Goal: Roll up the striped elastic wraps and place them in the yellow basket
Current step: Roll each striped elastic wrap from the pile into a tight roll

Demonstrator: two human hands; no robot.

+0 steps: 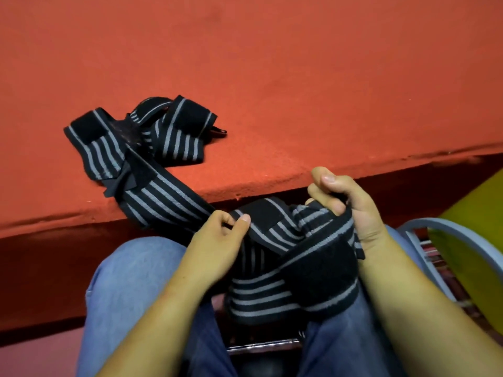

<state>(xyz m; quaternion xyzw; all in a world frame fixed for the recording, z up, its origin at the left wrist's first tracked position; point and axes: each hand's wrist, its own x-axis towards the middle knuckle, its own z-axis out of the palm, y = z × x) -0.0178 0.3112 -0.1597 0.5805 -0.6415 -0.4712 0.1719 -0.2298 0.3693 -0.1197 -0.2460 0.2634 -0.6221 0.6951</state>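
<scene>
- Knees in blue jeans (130, 281) sit closest to us, with a striped wrap (294, 292) draped loose across the lap.
- Left grip (215, 240): thumb and fingertips pinch the band narrowly where it leaves the lap.
- Right grip (351, 210): fingers are curled round a bunched fold of the same wrap.
- From the left grip the band climbs over the edge of the red tabletop (299, 77) into a heap of wraps (174, 137) tangled near that edge.
- We cannot tell whether the heap is one wrap or several, nor whether the held band is caught in it.
- No tight roll shows yet. The cloth in the lap is folded and crossed, not coiled.
- We judge the step in hand to be untangling and finding a free end, with rolling barely begun.
- Yellow basket (473, 221): only a yellow-green corner shows at far right, behind a grey-blue chair rim (441, 227). Its inside is out of view.
- Next move, as we judge it: draw the band clear of the heap, lay one end flat, then turn it over itself under steady tension so the elastic does not spring open.
- Risk: the dark fastening patches may snag on the weave.
</scene>
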